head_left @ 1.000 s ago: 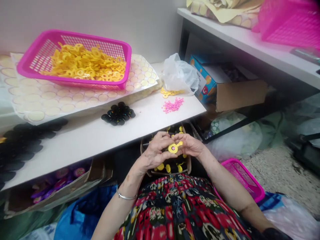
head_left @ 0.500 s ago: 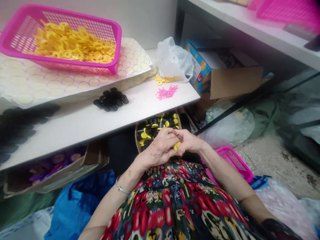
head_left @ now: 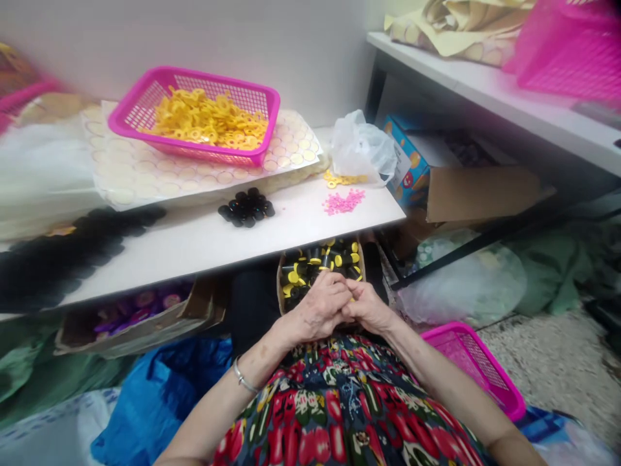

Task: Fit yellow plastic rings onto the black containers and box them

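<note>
My left hand (head_left: 321, 308) and my right hand (head_left: 371, 309) meet in front of my body, fingers curled together. Between them they grip a small piece with a yellow end (head_left: 352, 298); only a sliver of yellow shows and the rest is hidden by fingers. Just beyond the hands, under the table edge, a cardboard box (head_left: 280, 285) holds many small black cylinders with yellow ends (head_left: 315, 254). Above on the white table lie a cluster of black rounded pieces (head_left: 247, 208), a scatter of tiny pink bits (head_left: 344, 202) and some yellow ring-shaped pieces (head_left: 337, 179).
A pink basket (head_left: 194, 145) of yellow ringed pieces stands on a circle-printed sheet (head_left: 160, 171). Rows of black pieces (head_left: 87, 252) lie at left. A white plastic bag (head_left: 361, 145) is near the table's right end. Another pink basket (head_left: 509, 398) sits low at right.
The view has shifted, so the table and baskets appear further right and lower. My hands stay together, but the fingers now cover most of the yellow end that showed before.
</note>
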A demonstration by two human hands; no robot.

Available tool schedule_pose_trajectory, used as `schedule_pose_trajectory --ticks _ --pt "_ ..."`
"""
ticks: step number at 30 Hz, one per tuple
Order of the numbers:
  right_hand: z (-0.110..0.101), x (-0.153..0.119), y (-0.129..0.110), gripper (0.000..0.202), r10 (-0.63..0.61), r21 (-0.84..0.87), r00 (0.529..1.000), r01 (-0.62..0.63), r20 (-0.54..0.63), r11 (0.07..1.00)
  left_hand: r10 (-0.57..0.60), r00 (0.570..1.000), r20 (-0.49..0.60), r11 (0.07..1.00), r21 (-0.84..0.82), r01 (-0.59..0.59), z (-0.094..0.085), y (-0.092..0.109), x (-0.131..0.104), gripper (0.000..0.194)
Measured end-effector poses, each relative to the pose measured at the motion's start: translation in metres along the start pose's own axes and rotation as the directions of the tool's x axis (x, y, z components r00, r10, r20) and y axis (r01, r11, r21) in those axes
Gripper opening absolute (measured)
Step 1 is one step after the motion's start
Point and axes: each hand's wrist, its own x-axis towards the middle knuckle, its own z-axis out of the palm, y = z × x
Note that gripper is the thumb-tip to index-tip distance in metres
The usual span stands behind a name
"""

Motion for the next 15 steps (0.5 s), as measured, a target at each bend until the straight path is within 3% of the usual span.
schedule_pose_trajectory --ticks 3,8,11,15 --pt "0.000 0.001 0.003 0.042 0.008 0.052 0.999 -0.011 0.052 0.999 -0.034 0.999 -0.029 0.999 -0.037 0.033 -0.003 -0.005 -0.004 0.021" --pt "-0.010 -0.006 -0.008 0.070 0.058 0.093 0.972 -0.081 0.230 0.992 -0.043 0.998 -0.051 0.990 -0.134 0.035 0.000 -0.009 -0.005 0.025" --pt "-0.019 -0.011 -0.009 0.065 0.087 0.161 0.962 -0.132 0.260 0.978 -0.028 0.999 -0.042 0.981 -0.193 0.020 0.001 -0.006 -0.001 0.024" --pt "-0.027 -0.014 -0.002 0.046 0.096 0.154 0.977 -0.126 0.191 0.980 -0.055 0.998 0.004 0.970 -0.237 0.054 0.001 -0.001 0.003 0.026"
